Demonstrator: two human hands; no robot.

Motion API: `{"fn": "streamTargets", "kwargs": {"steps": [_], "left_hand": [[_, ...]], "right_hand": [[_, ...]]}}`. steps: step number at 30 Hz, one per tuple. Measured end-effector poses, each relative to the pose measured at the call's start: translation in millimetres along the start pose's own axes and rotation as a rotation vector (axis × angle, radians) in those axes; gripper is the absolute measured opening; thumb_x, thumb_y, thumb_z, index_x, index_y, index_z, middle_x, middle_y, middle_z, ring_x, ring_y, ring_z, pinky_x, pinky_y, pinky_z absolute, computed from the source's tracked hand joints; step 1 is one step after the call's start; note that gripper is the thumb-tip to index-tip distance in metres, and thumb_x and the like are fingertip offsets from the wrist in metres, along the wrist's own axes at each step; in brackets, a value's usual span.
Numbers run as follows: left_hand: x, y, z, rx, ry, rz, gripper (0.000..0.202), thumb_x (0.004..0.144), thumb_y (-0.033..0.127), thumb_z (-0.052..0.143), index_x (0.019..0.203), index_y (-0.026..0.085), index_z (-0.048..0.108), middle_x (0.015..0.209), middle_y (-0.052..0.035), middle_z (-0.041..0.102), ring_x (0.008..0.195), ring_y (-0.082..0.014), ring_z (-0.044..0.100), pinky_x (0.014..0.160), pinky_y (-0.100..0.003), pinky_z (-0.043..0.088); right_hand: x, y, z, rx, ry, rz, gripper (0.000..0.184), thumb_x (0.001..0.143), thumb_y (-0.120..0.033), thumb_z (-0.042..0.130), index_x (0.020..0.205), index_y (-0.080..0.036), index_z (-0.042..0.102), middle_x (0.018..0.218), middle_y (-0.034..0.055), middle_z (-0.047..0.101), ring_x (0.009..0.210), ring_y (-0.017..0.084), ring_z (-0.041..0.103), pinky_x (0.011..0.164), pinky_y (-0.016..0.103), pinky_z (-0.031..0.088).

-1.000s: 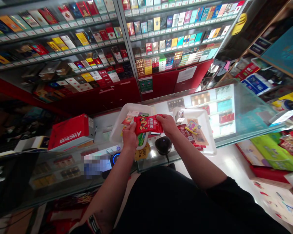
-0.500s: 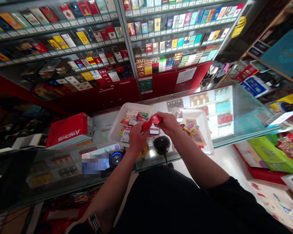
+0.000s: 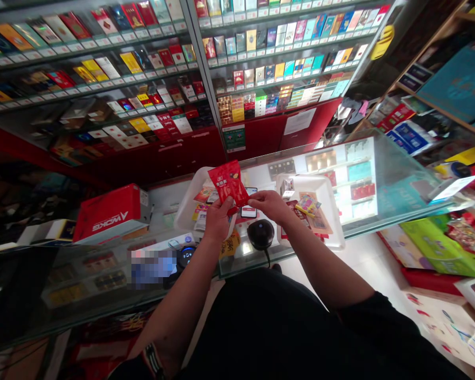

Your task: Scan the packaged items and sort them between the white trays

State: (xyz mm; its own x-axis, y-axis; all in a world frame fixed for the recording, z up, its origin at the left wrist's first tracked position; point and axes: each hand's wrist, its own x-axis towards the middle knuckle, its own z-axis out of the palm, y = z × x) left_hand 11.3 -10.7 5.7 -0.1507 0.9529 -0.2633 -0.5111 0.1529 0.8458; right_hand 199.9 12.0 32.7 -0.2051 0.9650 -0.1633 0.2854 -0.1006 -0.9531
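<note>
A red snack packet (image 3: 228,182) with white and yellow print faces up over the left white tray (image 3: 185,203). My left hand (image 3: 218,219) is closed on its lower edge, thumb on top. At the packet's lower right corner, the fingertips of my right hand (image 3: 275,206) are pinched together on the edge. Beneath the hands a phone (image 3: 248,212) with a lit screen lies on the glass counter. Just in front of it stands a round black device (image 3: 260,234) on a cable. Several colourful small packets partly show in the left tray.
The right white tray (image 3: 338,224) holds a yellow packet (image 3: 307,205) and flat printed pieces. A red box (image 3: 106,214) stands at the left on the glass counter (image 3: 396,184). Shelves of small boxes (image 3: 166,124) rise behind. A green box (image 3: 431,248) sits at the right.
The red packet has turned from a narrow, bunched view to lie broad side up. My left hand has shifted down and left; my right hand has moved down to the packet's corner.
</note>
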Motion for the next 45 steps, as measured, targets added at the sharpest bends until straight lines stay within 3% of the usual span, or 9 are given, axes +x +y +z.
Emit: {"fn": "streamTargets", "kwargs": {"steps": [4,11,15,22,28,34,39,42,45], "left_hand": [[-1.8,-2.4,7.2,-0.029,-0.024,-0.047,0.043,0.069,0.043,0.097,0.098,0.019,0.076,0.097,-0.0034,0.081,0.082,-0.0155,0.075,0.073,-0.028,0.059],[-2.4,-11.4,23.1,-0.020,-0.055,0.003,0.042,0.076,0.047,0.092,0.103,0.020,0.074,0.104,-0.0060,0.081,0.099,-0.0213,0.077,0.093,-0.038,0.062],[1.8,-9.2,23.6,0.062,-0.073,0.051,0.045,0.074,0.048,0.093,0.103,0.019,0.077,0.101,-0.0067,0.081,0.097,-0.0242,0.078,0.094,-0.043,0.062],[8.4,-6.2,18.2,0.236,-0.182,0.020,0.040,0.080,0.052,0.087,0.100,0.018,0.081,0.093,-0.0061,0.081,0.082,-0.0202,0.075,0.083,-0.036,0.061],[26.8,-2.5,17.6,0.319,-0.049,0.092,0.033,0.068,0.047,0.091,0.079,0.018,0.078,0.075,-0.0017,0.075,0.068,-0.0158,0.064,0.069,-0.029,0.053],[33.1,-9.0,14.2,0.474,-0.117,0.092,0.027,0.068,0.041,0.088,0.069,0.018,0.074,0.068,-0.0007,0.069,0.066,-0.0151,0.056,0.067,-0.029,0.048],[37.0,-24.0,6.9,0.629,-0.100,0.135,0.019,0.074,0.037,0.081,0.069,0.020,0.074,0.076,-0.0016,0.070,0.077,-0.0189,0.061,0.080,-0.033,0.051],[41.3,-31.6,-1.0,0.741,-0.098,0.233,0.015,0.078,0.035,0.077,0.073,0.020,0.076,0.101,-0.0065,0.077,0.099,-0.0237,0.068,0.099,-0.038,0.051],[45.0,-37.9,-9.1,0.827,-0.145,0.317,0.015,0.083,0.032,0.071,0.076,0.020,0.076,0.116,-0.0088,0.076,0.111,-0.0254,0.068,0.106,-0.042,0.050]], "right_hand": [[-1.4,5.6,7.4,0.140,0.022,0.037,0.030,0.073,-0.047,0.077,0.076,-0.017,0.079,0.068,-0.0011,0.069,0.067,0.015,0.056,0.066,0.028,0.042],[-6.6,12.2,11.8,0.394,-0.008,0.062,0.032,0.070,-0.045,0.082,0.085,-0.016,0.083,0.072,-0.0014,0.072,0.071,0.015,0.058,0.075,0.029,0.046],[-6.6,17.1,4.2,0.337,0.041,0.062,0.028,0.068,-0.041,0.082,0.082,-0.016,0.082,0.070,-0.0020,0.071,0.068,0.014,0.057,0.073,0.028,0.045],[-2.8,35.8,-12.1,0.224,0.072,0.040,0.030,0.073,-0.047,0.078,0.081,-0.018,0.083,0.069,-0.0024,0.071,0.068,0.015,0.058,0.071,0.027,0.045],[3.7,56.2,-24.3,0.045,0.082,0.052,0.030,0.074,-0.047,0.074,0.073,-0.018,0.080,0.057,-0.0055,0.059,0.059,0.013,0.047,0.063,0.026,0.038],[10.3,76.6,-35.5,-0.139,0.116,0.063,0.025,0.079,-0.041,0.071,0.071,-0.019,0.079,0.051,-0.0055,0.055,0.055,0.013,0.047,0.060,0.027,0.035],[8.7,91.3,-32.2,-0.248,0.216,-0.011,0.011,0.080,-0.026,0.073,0.080,-0.021,0.082,0.084,0.0035,0.078,0.082,0.021,0.067,0.083,0.034,0.050],[6.8,99.6,-27.1,-0.369,0.337,-0.098,0.007,0.081,-0.022,0.077,0.082,-0.021,0.084,0.118,0.0112,0.079,0.111,0.027,0.068,0.106,0.043,0.048],[3.9,106.3,-24.6,-0.494,0.346,-0.156,0.011,0.089,-0.023,0.076,0.086,-0.022,0.086,0.127,0.0131,0.076,0.121,0.031,0.064,0.111,0.047,0.044]]}}
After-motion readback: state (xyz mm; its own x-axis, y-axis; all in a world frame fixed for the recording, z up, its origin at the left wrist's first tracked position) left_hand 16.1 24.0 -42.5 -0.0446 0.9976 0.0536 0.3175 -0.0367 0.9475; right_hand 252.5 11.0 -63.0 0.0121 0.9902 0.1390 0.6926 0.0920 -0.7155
